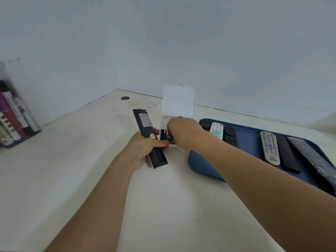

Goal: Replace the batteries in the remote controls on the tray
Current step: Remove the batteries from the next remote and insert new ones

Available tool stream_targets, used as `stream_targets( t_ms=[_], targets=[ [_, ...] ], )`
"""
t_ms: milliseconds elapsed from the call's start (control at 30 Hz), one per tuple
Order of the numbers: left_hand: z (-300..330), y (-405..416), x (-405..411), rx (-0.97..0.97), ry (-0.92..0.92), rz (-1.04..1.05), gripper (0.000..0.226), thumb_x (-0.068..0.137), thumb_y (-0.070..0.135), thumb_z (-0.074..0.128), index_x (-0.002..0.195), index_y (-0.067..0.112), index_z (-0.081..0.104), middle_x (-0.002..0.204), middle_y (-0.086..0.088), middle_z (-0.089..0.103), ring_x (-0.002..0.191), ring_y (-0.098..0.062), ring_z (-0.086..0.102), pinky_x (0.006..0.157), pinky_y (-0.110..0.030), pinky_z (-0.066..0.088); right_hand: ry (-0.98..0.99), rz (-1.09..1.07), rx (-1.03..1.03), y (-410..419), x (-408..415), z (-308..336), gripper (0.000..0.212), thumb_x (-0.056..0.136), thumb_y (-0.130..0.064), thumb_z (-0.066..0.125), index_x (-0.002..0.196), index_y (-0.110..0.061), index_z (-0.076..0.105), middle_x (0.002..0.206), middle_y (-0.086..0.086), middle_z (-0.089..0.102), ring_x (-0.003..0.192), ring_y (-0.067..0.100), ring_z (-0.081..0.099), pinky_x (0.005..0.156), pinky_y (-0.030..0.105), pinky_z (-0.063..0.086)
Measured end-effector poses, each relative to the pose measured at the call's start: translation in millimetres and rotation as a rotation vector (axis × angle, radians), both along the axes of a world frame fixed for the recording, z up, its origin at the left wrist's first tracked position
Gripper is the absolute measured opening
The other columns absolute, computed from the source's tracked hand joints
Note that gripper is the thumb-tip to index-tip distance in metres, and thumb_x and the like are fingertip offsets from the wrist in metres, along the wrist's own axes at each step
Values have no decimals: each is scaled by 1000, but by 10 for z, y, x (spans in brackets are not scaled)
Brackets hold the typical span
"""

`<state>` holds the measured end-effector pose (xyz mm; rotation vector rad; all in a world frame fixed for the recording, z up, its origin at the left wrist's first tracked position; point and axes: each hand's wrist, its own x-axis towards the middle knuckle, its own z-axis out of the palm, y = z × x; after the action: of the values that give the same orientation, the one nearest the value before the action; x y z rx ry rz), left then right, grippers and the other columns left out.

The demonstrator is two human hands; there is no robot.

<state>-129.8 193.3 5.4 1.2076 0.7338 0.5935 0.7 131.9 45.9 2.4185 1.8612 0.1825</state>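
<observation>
Two hands work together: my left hand [145, 148] wraps around the black remote [149, 138], back side up with its battery bay bare, so I can load it. My right hand [181, 132] dips into the clear box [179, 106], lid propped open, fingers curled on a battery [170, 138]. Further right, the blue tray [201, 164] holds five more remotes.

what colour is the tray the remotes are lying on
Dark blue: the tray shows best in the head view, on the right of the table.
</observation>
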Motion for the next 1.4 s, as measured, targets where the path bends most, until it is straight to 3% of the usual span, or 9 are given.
stream_targets(
  t_ms=[133,333,467,600,767,933,1133,1233,1400],
  targets=[
    [-6,3,-5,-6,3,-3,42,73,-17,76,95,11,55,65,-7,71,58,-24,70,61,-31,61,36,3,-33,10,46,6,7,87,-2,61,86,-9,59,78,3,53,72,23,55,59,29,40],
    [-15,11,-5,-10,-3,-1,41,73,-17,76,95,10,54,65,-9,70,61,-28,69,65,-34,62,239,29,18,38,178,7,16,90,-12,65,101,-1,71,97,14,70,84,27,66,70,35,53],
    [-23,12,9,-7,3,17,38,73,-16,77,90,9,53,69,-14,69,61,-29,68,72,-39,61,798,52,132,-117,213,113,17,90,-8,67,104,0,71,83,10,70,67,19,54,64,30,47],
    [-44,36,38,-68,-5,91,34,75,-8,78,89,11,54,71,-12,70,63,-27,71,67,-36,61,1406,14,292,-358,238,67,19,93,-5,66,111,-7,73,90,10,72,76,16,55,68,25,45],
    [-107,57,138,-47,43,269,25,83,15,77,96,15,56,76,-5,70,64,-24,73,65,-36,58,1692,-50,419,-620,293,36,20,96,-16,63,114,-18,71,100,0,74,86,14,61,75,25,43],
    [-95,-2,177,-34,38,348,25,82,15,77,97,13,57,71,-6,65,55,-21,68,67,-42,61,2022,-59,515,-888,250,25,19,98,-9,57,114,-13,68,95,6,70,84,21,72,70,27,58],
    [50,-191,81,-160,-204,487,28,86,24,78,91,10,54,77,-4,55,55,-20,60,59,-34,57,2106,-132,665,-1227,315,11,15,98,-7,57,111,-8,66,89,8,69,76,21,69,62,22,57],
    [164,-490,132,-217,-289,378,25,92,31,70,83,11,58,75,-4,58,54,-20,58,55,-32,55,2049,-199,725,-1416,421,-33,15,97,-9,61,110,-9,67,88,7,70,71,17,69,57,20,54],
    [413,-670,395,-71,-204,318,15,89,18,73,90,9,61,77,-6,62,50,-19,54,51,-30,54,1967,-303,801,-1569,604,-106,22,96,-5,61,117,-3,67,88,9,65,63,12,60,53,19,50]
  ],
)
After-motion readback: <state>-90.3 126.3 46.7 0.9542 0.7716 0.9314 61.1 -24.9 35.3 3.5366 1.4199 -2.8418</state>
